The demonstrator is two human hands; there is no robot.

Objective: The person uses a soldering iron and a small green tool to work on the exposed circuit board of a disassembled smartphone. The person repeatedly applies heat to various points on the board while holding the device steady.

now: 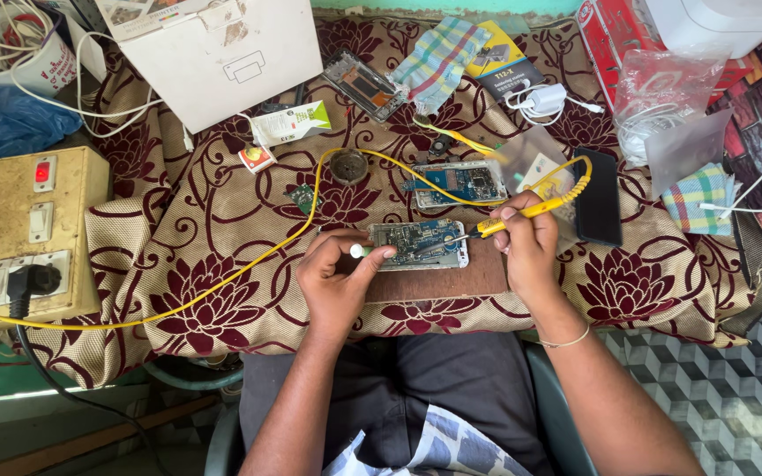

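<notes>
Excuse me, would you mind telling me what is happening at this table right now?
A seated person is soldering an opened phone lying on a wooden board. The right hand holds a yellow soldering iron with its tip on the phone's circuit board. The left hand steadies the phone. A second opened phone lies behind.
</notes>
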